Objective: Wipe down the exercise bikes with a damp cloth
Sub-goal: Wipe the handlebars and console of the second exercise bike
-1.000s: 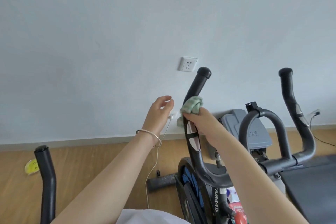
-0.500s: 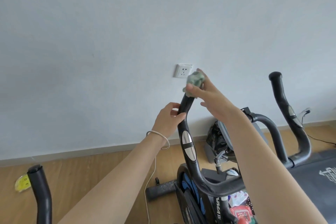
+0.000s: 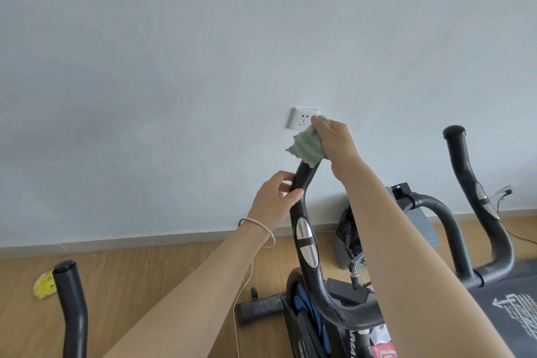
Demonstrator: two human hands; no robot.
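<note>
The bike (image 3: 305, 314) stood by the wall (image 3: 145, 67), one bar (image 3: 303, 212) rising before you. Your left hand (image 3: 270, 200) curled its fingers round that bar below the tip. Your right hand (image 3: 338, 142) gripped the green cloth (image 3: 308, 147), bunched over the bar's tip.

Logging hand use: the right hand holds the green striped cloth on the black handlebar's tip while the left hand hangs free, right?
No: the head view shows the left hand gripping the black handlebar below the green striped cloth, held by the right hand.
</note>
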